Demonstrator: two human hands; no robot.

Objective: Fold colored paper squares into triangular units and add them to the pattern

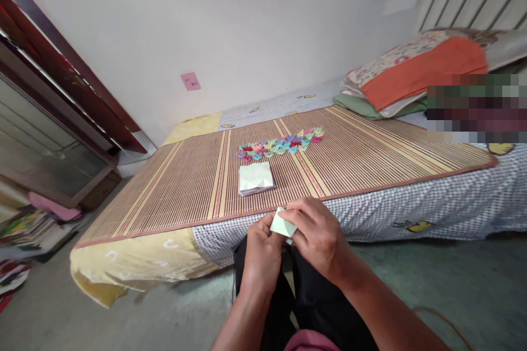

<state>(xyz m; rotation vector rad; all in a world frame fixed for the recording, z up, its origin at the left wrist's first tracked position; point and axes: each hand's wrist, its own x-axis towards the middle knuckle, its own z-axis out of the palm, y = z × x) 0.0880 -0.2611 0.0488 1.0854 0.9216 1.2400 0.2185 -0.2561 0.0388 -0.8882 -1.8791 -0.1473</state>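
A small pale green folded paper (283,225) is held between both hands, above my knees at the bed's front edge. My left hand (263,244) is closed on its left and lower side. From the right, my right hand (315,230) pinches the same paper, fingers across its upper right part. Just beyond the hands, a stack of square paper sheets (256,176) lies on the striped mat (185,186), a pale green sheet on top. Behind the stack sit several small folded paper pieces (280,145) in many colours, set in rows.
Folded bedding with an orange cloth (432,74) lies at the bed's right end. A pink paper (190,81) is on the white wall. Books and papers (31,230) are piled at the far left, near a cabinet.
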